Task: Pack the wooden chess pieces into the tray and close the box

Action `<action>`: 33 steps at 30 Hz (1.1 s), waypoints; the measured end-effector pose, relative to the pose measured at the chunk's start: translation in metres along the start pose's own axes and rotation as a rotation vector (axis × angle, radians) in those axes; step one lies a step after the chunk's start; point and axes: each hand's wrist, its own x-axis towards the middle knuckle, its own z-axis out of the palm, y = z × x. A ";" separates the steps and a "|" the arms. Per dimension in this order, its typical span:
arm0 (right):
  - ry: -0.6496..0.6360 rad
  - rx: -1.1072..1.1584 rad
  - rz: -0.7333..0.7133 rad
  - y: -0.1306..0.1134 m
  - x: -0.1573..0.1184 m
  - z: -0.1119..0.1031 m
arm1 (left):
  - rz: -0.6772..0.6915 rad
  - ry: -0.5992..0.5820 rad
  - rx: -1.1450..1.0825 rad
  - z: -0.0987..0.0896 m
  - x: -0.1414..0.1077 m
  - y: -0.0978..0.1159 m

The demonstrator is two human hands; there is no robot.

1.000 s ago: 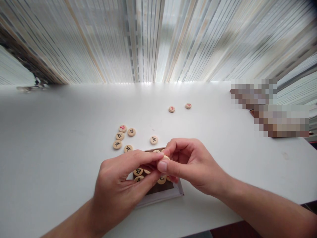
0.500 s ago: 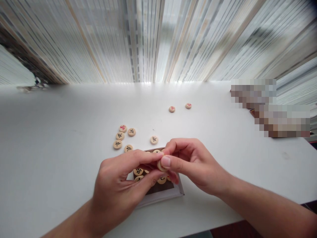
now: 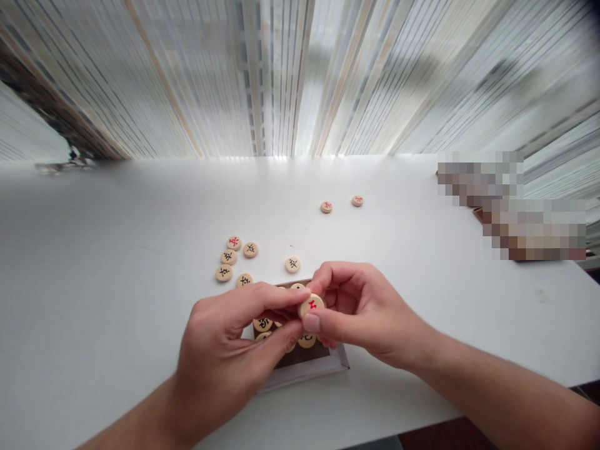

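A round wooden piece with a red character [image 3: 312, 305] is pinched between the fingertips of both hands. My left hand [image 3: 239, 331] grips it from the left, my right hand [image 3: 363, 309] from the right, with the thumb at its lower edge. Beneath them lies a shallow box [image 3: 337, 359] with a dark inside and pale rim, holding several round pieces, partly hidden by my hands. One piece in it with a black character [image 3: 307, 338] shows below my fingers.
Several black-marked pieces [image 3: 224, 273] and a red-marked one [image 3: 234, 243] lie behind the box on the white table [image 3: 117, 281]. Two red-marked pieces [image 3: 326, 207] lie farther back. Pixelated objects [image 3: 539, 231] sit at the right, before a striped curtain [image 3: 210, 75].
My right thumb has shifted down and left off the held piece's face, so its red character now shows. Both hands remain in nearly the same place.
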 end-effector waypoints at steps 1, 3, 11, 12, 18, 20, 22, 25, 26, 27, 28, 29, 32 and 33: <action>-0.003 0.004 -0.002 0.000 0.000 0.000 | -0.008 -0.004 -0.010 0.000 0.000 0.000; -0.017 -0.002 -0.008 0.000 0.000 -0.002 | -0.030 -0.010 -0.036 -0.001 0.000 0.000; -0.012 -0.125 -0.112 0.002 0.000 -0.007 | -0.070 0.021 -0.105 -0.001 0.005 -0.001; 0.005 -0.136 -0.117 0.002 0.001 -0.007 | -0.066 0.016 -0.104 -0.001 0.005 -0.002; 0.046 -0.150 -0.173 -0.002 0.003 -0.004 | -0.092 0.005 -0.112 -0.001 0.006 -0.001; 0.038 -0.146 -0.186 -0.003 0.003 -0.004 | -0.106 0.007 -0.108 -0.001 0.006 0.000; 0.033 -0.138 -0.193 -0.003 0.002 -0.003 | -0.119 0.009 -0.107 -0.001 0.006 0.002; 0.050 -0.180 -0.238 0.000 0.000 -0.003 | -0.135 0.016 -0.118 0.000 0.008 0.004; 0.061 -0.213 -0.262 0.001 0.000 -0.003 | -0.138 0.024 -0.118 0.001 0.008 0.005; 0.070 -0.249 -0.287 0.002 -0.001 -0.003 | -0.140 0.033 -0.115 0.001 0.008 0.005; 0.079 -0.284 -0.312 0.002 -0.001 -0.003 | -0.139 0.043 -0.111 0.002 0.009 0.005; 0.087 -0.314 -0.335 0.003 -0.002 -0.003 | -0.138 0.053 -0.105 0.002 0.009 0.005; 0.105 -0.387 -0.420 0.004 -0.001 -0.004 | -0.129 0.076 -0.085 0.002 0.009 0.004; 0.111 -0.413 -0.452 0.004 -0.001 -0.004 | -0.132 0.081 -0.076 0.002 0.009 0.004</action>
